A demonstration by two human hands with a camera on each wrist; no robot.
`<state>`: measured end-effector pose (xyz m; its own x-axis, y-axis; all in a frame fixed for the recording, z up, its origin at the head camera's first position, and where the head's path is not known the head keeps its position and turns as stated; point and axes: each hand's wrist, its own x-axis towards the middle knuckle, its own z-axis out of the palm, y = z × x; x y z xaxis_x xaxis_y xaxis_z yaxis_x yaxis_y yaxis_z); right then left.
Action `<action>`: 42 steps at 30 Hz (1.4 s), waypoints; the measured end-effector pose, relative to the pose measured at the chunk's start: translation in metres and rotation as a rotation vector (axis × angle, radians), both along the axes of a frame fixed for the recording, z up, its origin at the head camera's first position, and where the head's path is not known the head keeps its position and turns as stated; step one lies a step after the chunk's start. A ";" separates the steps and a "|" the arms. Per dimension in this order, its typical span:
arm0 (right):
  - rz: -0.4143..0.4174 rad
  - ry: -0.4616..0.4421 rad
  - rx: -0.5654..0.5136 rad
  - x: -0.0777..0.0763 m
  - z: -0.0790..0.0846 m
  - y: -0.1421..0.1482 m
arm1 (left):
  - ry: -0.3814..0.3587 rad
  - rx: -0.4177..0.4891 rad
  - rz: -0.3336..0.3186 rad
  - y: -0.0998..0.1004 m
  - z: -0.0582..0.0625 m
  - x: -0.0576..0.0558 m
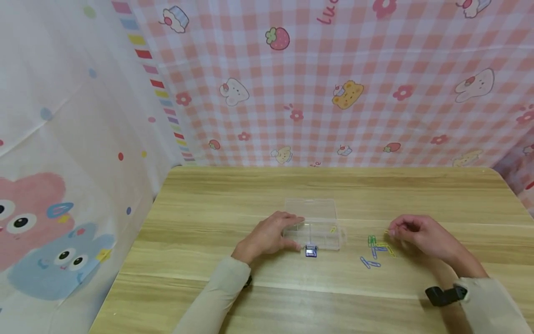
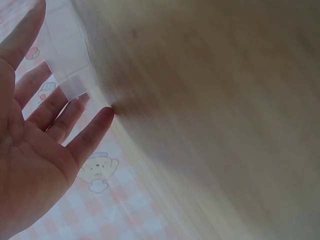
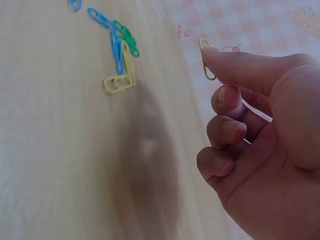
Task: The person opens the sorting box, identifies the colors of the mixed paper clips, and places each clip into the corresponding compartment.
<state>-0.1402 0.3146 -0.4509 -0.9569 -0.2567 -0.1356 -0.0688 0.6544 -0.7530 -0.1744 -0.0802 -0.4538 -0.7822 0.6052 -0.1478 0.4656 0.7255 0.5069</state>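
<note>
A clear plastic compartment box [image 1: 321, 241] lies on the table with its lid [image 1: 310, 208] folded back. My left hand [image 1: 271, 234] holds the box by its left end, thumb at the front side and fingers toward the back; the left wrist view shows the box wall [image 2: 65, 45] between them. A yellow paper clip [image 1: 333, 229] sits in a right-hand compartment. My right hand [image 1: 425, 236] pinches another yellow paper clip [image 3: 206, 60] between thumb and index finger, above the table. Beside it lie blue [image 1: 374, 253], green [image 1: 371, 240] and yellow paper clips [image 1: 390, 250].
A small dark blue and silver piece [image 1: 310, 251] is at the box's front edge. Two blue paper clips [image 1: 370, 263] lie nearer me than the rest. The wooden table [image 1: 229, 190] meets a pink checked cloth [image 1: 258, 116] at the back and a printed cloth [image 1: 83, 139] at left.
</note>
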 end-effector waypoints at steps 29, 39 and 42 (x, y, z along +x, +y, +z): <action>0.085 0.075 -0.138 -0.028 0.023 -0.060 | -0.018 -0.010 0.026 0.001 0.001 0.002; 0.108 0.066 -0.164 -0.032 0.023 -0.079 | -0.020 -0.018 0.031 0.002 0.003 0.003; 0.115 0.063 -0.147 -0.034 0.023 -0.084 | -0.014 -0.020 0.029 0.002 0.002 0.003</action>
<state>-0.1738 0.2303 -0.4276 -0.9256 -0.3773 -0.0295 -0.1867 0.5230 -0.8317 -0.1715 -0.0780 -0.4513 -0.7973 0.5789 -0.1706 0.4371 0.7488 0.4982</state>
